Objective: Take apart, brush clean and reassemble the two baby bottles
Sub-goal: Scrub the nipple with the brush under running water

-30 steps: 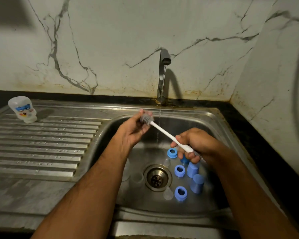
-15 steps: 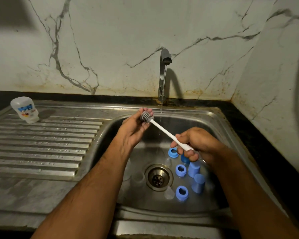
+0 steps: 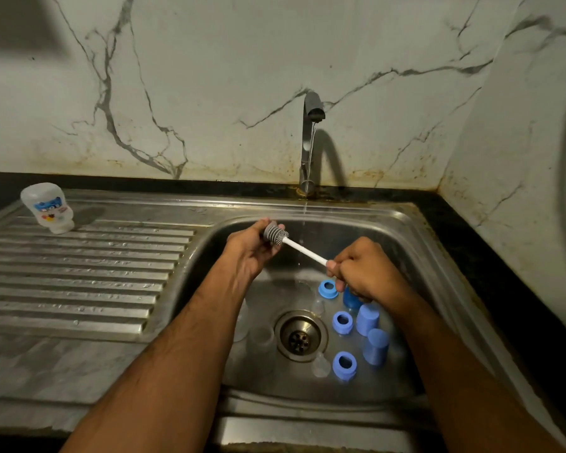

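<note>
Your right hand is closed around the white handle of the brush, pinching it near its lower end so the shaft slants up toward ten o'clock. That long hold probably gives you reach and lets you twist the grey bristle head. Your left hand curls around that bristle head, fingers wrapped against it. Whether a small clear part sits inside the palm, I cannot tell. My guess is you are rubbing the bristles clean, or scrubbing something small on them.

You hold both hands over the sink, just left of the thin stream falling from the tap, likely so drips and rinse water stay in the basin.

The bottle pieces lie below your right hand, toward six o'clock. Three blue rings and some blue caps cluster right of the drain. Clear pieces, hard to make out, lie around the drain. One bottle stands upside down on the draining board at nine o'clock, well apart from your hands, perhaps left to drain.

Judging by the scattered parts, reassembly has not begun.
</note>
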{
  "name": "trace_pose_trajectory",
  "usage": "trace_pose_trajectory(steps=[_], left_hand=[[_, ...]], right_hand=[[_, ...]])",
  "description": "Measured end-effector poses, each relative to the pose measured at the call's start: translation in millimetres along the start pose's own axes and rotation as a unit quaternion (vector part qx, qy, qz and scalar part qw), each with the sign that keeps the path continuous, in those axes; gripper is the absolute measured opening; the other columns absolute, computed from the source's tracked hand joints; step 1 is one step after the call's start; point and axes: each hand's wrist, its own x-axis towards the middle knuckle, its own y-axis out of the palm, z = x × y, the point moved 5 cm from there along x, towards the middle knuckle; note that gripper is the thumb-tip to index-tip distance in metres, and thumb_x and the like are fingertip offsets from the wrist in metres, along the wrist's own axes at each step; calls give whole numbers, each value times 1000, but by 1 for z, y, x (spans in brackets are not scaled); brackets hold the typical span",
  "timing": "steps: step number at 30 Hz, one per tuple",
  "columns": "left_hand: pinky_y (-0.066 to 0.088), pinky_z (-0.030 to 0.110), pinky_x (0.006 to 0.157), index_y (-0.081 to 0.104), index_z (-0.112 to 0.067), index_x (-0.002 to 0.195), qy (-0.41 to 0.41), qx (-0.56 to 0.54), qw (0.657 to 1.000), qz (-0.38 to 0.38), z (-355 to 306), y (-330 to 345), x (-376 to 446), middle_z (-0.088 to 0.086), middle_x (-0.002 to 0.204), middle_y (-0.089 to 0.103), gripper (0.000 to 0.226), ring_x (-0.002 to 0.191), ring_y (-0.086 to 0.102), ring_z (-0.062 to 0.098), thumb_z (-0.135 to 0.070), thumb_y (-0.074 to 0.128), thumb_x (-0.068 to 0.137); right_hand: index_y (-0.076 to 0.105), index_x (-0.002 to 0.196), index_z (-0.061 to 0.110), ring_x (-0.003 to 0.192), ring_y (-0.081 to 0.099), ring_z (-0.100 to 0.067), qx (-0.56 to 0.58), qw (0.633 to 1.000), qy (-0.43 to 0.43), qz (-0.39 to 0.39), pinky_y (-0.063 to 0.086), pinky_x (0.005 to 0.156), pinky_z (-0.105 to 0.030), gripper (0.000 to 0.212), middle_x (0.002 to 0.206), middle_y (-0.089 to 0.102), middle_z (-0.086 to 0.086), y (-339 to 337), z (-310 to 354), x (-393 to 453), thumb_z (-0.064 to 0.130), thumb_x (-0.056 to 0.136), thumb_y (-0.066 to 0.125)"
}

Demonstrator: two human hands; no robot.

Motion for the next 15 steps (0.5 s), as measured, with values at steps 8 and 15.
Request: trace_pose_trajectory(steps=[8, 15], left_hand=[[63, 33, 71, 65, -5, 113, 13, -15, 998, 61, -4, 7, 1, 13, 98, 75, 24, 87, 72, 20, -23, 52, 103], [52, 40, 101, 66, -7, 106, 16, 13, 999, 44, -1, 6, 5, 12, 102, 72, 23, 88, 71, 21, -25, 52, 102]], right_hand=[[62, 105, -6, 40, 31, -6, 264, 928, 108, 238, 22, 34, -16, 32, 60, 47, -5, -1, 1, -18, 16, 107, 39], [66, 106, -9, 40, 34, -8, 223, 944, 96, 222, 25, 34, -17, 35, 56, 49, -3, -9, -4, -19, 17, 107, 42]])
